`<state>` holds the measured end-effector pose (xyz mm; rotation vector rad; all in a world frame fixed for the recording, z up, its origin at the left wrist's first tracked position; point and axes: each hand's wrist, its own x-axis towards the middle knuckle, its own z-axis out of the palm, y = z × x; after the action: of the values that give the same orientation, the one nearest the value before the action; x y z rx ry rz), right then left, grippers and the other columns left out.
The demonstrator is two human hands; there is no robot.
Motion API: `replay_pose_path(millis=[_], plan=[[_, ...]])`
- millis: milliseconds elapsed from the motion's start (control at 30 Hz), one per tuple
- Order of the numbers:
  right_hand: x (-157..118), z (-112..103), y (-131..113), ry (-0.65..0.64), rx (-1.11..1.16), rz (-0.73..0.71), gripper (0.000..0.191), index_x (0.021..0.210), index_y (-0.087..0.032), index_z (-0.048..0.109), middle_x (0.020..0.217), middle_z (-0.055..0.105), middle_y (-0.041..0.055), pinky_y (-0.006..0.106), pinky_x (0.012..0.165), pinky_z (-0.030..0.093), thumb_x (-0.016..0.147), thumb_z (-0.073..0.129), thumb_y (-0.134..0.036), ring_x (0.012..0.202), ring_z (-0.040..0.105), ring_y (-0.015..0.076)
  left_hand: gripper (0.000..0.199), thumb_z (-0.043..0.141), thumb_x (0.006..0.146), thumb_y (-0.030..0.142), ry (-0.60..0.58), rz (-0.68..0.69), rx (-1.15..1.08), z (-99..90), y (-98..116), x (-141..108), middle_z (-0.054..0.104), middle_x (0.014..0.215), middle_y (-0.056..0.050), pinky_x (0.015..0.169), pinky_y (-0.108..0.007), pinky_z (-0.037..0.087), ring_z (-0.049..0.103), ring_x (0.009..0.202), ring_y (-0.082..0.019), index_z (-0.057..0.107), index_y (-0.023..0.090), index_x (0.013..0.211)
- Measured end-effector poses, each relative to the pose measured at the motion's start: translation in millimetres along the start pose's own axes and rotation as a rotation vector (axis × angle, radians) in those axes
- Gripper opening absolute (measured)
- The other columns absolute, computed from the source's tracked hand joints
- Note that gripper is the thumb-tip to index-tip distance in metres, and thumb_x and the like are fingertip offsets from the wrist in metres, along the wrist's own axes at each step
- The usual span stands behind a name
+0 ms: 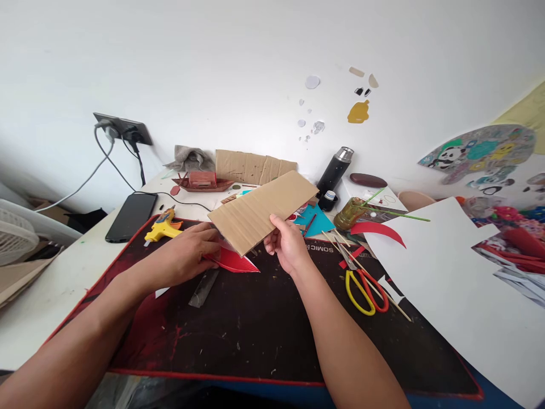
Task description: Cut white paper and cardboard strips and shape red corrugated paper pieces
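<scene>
My right hand (287, 245) grips the near edge of a flat, oblong piece of cardboard (264, 210), thumb on top and fingers curled below. The cardboard is held tilted above the desk mat. My left hand (191, 255), fingers bent, is closed on a red paper piece (236, 262) with a pointed end and a white edge. Part of this paper is hidden by the hand and the cardboard. Just below it a clear ruler-like strip (203, 288) lies on the mat.
A yellow glue gun (163, 228) and a phone (131, 217) lie at left. Scissors (360, 289) with yellow and red handles lie at right among thin sticks. Behind stand a model boat (204, 182), a black flask (336, 171) and a jar (348, 213). White sheets (464, 295) cover the right side.
</scene>
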<state>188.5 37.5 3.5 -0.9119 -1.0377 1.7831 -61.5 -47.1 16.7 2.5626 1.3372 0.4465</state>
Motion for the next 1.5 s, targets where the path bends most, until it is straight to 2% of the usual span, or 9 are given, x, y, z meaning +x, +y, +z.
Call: replay_pose_path(millis=[300, 500, 667, 800, 900, 1000, 1100, 1333, 1500], plan=[[0.0, 0.7, 0.6, -0.016, -0.033, 0.012, 0.039, 0.070, -0.019, 0.060, 0.048, 0.062, 0.0003, 0.019, 0.032, 0.035, 0.083, 0.077, -0.051, 0.034, 0.053, 0.0117, 0.016, 0.071, 0.092, 0.019, 0.028, 0.006, -0.023, 1.0, 3.7, 0.5, 0.077, 0.125, -0.009, 0.114, -0.050, 0.046, 0.062, 0.129, -0.034, 0.079, 0.026, 0.104], [0.1, -0.2, 2.4, -0.030, -0.053, -0.007, 0.041, 0.068, -0.018, 0.060, 0.049, 0.063, 0.0011, 0.019, 0.032, 0.036, 0.084, 0.077, -0.052, 0.034, 0.053, 0.0115, 0.028, 0.079, 0.090, 0.042, 0.062, -0.062, -0.123, -6.9, -0.5, -4.3, 0.076, 0.127, -0.010, 0.108, -0.048, 0.047, 0.062, 0.123, -0.036, 0.079, 0.028, 0.114], [-1.0, -1.3, 0.7, -0.067, -0.063, -0.035, 0.046, 0.067, -0.018, 0.062, 0.051, 0.065, 0.0022, 0.020, 0.034, 0.038, 0.082, 0.080, -0.058, 0.037, 0.056, 0.0119, 0.023, 0.065, 0.097, 0.042, 0.288, -0.271, -0.220, -24.3, -2.1, -11.4, 0.077, 0.102, -0.007, 0.092, -0.040, 0.049, 0.065, 0.100, -0.030, 0.078, 0.024, 0.098], [-2.9, -0.7, -2.4, -0.134, -0.057, -0.063, 0.054, 0.060, -0.018, 0.062, 0.049, 0.062, 0.0011, 0.020, 0.035, 0.036, 0.080, 0.082, -0.064, 0.037, 0.055, 0.0112, 0.046, 0.069, 0.094, 0.060, 0.507, -0.582, -0.593, -32.9, 2.4, -10.1, 0.080, 0.105, -0.008, 0.090, -0.036, 0.052, 0.070, 0.099, -0.029, 0.076, 0.021, 0.117], [-4.0, 0.6, -3.4, -0.192, -0.078, -0.081, 0.062, 0.053, -0.017, 0.062, 0.046, 0.059, 0.0011, 0.020, 0.036, 0.036, 0.082, 0.079, -0.069, 0.036, 0.054, 0.0100, 0.060, 0.080, 0.086, 0.063, 0.526, -0.563, -1.074, -33.7, 9.6, 3.3, 0.081, 0.109, -0.013, 0.085, -0.036, 0.059, 0.072, 0.091, -0.026, 0.077, 0.016, 0.124], [-4.3, 1.3, -4.6, -0.172, -0.027, -0.090, 0.062, 0.053, -0.018, 0.060, 0.047, 0.059, 0.0004, 0.020, 0.035, 0.034, 0.079, 0.081, -0.071, 0.036, 0.053, 0.0104, 0.048, 0.095, 0.073, 0.047, 0.565, -0.565, -1.348, -30.3, 18.4, 24.5, 0.081, 0.109, -0.015, 0.071, -0.029, 0.060, 0.070, 0.079, -0.020, 0.083, 0.014, 0.105], [-3.6, 0.6, -7.2, -0.106, 0.053, -0.099, 0.060, 0.056, -0.019, 0.057, 0.048, 0.059, -0.0017, 0.021, 0.034, 0.032, 0.074, 0.086, -0.069, 0.036, 0.052, 0.0104, 0.045, 0.100, 0.066, 0.044, 0.572, -0.565, -1.366, -24.9, 25.9, 43.8, 0.082, 0.104, -0.013, 0.069, -0.026, 0.058, 0.070, 0.080, -0.019, 0.085, 0.015, 0.098], [-2.7, 1.2, -9.5, -0.068, 0.157, -0.108, 0.063, 0.057, -0.021, 0.051, 0.047, 0.056, -0.0024, 0.021, 0.034, 0.030, 0.071, 0.088, -0.070, 0.035, 0.050, 0.0105, 0.047, 0.087, 0.079, 0.059, 0.631, -0.501, -1.006, -24.2, 40.9, 62.2, 0.078, 0.082, -0.005, 0.056, -0.028, 0.052, 0.062, 0.059, -0.017, 0.084, 0.017, 0.102], [-4.5, 2.5, -9.6, -0.023, 0.251, -0.106, 0.054, 0.077, -0.020, 0.063, 0.038, 0.046, -0.0084, 0.021, 0.033, 0.028, 0.073, 0.087, -0.069, 0.031, 0.040, 0.0103, 0.045, 0.084, 0.085, 0.057, 0.597, -0.437, -1.152, -18.2, 52.8, 62.3, 0.076, 0.078, -0.004, 0.048, -0.027, 0.052, 0.061, 0.054, -0.016, 0.081, 0.017, 0.106]])
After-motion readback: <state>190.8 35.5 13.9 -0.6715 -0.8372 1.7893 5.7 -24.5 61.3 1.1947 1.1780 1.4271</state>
